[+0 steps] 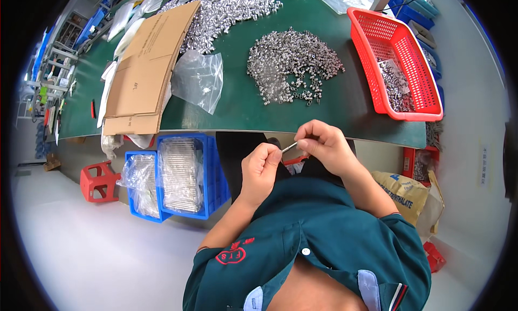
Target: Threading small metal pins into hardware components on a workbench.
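Just in front of my body, at the near edge of the table, a thin silvery metal rod (290, 147) spans the short gap between my hands. My left hand (259, 171) pinches its left end between thumb and curled fingers. The other end sits in a pinch of my right hand (328, 148), so only a short middle length shows. Past my hands, a pile of small metal rings (294, 63) is spread on the green table (237, 117). A second heap of shiny small metal parts (237, 14) lies farther back.
Flattened cardboard (143, 68) and a clear plastic bag (198, 79) lie left of the rings. A red basket (368, 68) with small metal parts stands at right. Below left are blue crates (210, 176) of plastic-wrapped rods and a red stool (100, 181); a printed sack (404, 195) stands at right.
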`<control>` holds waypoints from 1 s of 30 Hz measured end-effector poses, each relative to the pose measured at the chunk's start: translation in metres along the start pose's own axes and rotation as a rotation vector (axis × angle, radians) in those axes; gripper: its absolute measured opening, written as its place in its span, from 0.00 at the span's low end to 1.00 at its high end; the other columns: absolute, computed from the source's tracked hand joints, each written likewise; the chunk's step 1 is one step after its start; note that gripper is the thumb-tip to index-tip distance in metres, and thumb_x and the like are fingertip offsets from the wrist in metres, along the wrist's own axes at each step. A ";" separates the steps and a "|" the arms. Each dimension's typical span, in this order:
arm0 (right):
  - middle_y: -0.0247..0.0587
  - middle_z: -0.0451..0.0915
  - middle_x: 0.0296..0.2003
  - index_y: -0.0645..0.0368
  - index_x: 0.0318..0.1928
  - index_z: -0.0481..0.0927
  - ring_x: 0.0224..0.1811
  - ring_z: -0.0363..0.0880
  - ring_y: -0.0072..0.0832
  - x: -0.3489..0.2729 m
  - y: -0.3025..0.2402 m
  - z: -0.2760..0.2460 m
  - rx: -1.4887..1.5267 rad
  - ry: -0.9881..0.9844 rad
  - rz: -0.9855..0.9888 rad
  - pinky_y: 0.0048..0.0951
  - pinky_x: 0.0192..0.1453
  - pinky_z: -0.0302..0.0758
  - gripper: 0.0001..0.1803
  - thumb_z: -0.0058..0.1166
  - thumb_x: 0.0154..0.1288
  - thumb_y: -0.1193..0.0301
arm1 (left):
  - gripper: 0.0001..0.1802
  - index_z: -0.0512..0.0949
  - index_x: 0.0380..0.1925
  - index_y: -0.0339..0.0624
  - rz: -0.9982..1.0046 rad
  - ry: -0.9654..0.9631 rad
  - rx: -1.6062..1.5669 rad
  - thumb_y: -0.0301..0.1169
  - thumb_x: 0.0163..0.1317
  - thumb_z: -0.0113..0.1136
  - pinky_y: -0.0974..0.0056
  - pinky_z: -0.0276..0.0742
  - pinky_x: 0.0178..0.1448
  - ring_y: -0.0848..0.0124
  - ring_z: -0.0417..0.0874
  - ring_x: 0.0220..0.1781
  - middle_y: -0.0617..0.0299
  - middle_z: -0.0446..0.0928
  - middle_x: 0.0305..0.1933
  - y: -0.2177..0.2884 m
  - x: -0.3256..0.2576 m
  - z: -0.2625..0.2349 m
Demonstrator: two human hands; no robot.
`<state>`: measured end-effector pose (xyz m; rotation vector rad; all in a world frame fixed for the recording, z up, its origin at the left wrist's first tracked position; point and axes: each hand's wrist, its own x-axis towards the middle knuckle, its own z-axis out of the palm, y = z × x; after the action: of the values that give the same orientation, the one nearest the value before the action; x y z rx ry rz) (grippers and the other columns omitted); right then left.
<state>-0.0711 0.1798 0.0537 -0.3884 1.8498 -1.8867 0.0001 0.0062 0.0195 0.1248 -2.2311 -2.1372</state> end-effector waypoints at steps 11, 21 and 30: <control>0.30 0.78 0.29 0.65 0.40 0.77 0.30 0.74 0.13 0.002 0.003 -0.001 0.178 -0.002 0.022 0.17 0.36 0.74 0.06 0.54 0.63 0.76 | 0.09 0.72 0.27 0.37 0.205 0.074 0.119 0.28 0.66 0.53 0.76 0.58 0.25 0.84 0.63 0.23 0.70 0.67 0.21 0.008 0.003 0.002; 0.36 0.79 0.27 0.64 0.33 0.79 0.28 0.76 0.19 0.002 -0.005 0.001 -0.352 0.073 -0.209 0.23 0.32 0.73 0.04 0.58 0.58 0.76 | 0.11 0.72 0.27 0.39 0.130 0.048 0.039 0.32 0.68 0.51 0.77 0.55 0.24 0.85 0.61 0.21 0.72 0.65 0.20 0.003 0.002 -0.001; 0.42 0.78 0.27 0.62 0.33 0.79 0.28 0.79 0.34 0.007 -0.008 -0.013 -0.527 -0.049 -0.535 0.29 0.32 0.75 0.05 0.59 0.53 0.79 | 0.12 0.70 0.27 0.40 -0.150 -0.141 -0.446 0.34 0.67 0.52 0.75 0.58 0.26 0.81 0.61 0.20 0.70 0.65 0.20 0.002 0.005 -0.006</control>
<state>-0.0847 0.1868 0.0597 -1.1929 2.3637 -1.6256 -0.0041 -0.0005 0.0217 0.1278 -1.7938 -2.7417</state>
